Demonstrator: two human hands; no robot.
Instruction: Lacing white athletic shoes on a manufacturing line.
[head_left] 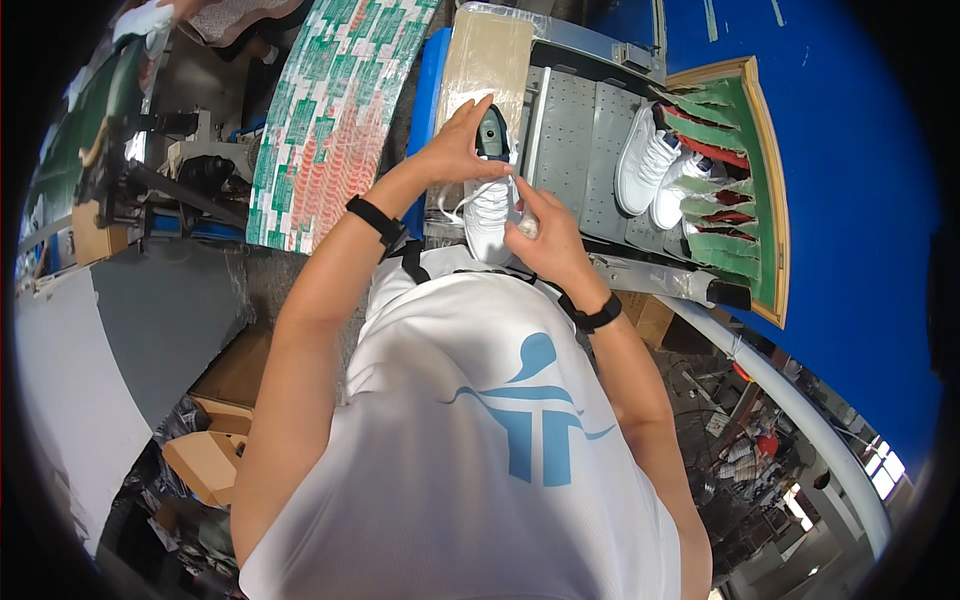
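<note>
A white lace-up sneaker (487, 215) rests in front of me on a tan, tape-covered board (487, 50), its toe toward me. Inside its dark-lined opening shows a grey-green insole or insert (490, 135). My left hand (455, 150) lies over the collar, fingers stretched out and the thumb across the tongue. A loose white lace (455, 213) hangs at the shoe's left side. Against the right side, my right hand (550, 235) has its index finger extended and other fingers curled. A small whitish lump (528, 222) shows between its thumb and index finger; what it is I cannot tell.
To the right, a perforated grey conveyor (580, 150) carries a pair of white sneakers (643, 160) beside a wood-framed opening with torn green strips (725, 230). A blue panel (840, 150) stands beyond. At left are a green-and-white taped surface (330, 110) and a cardboard box (205, 465).
</note>
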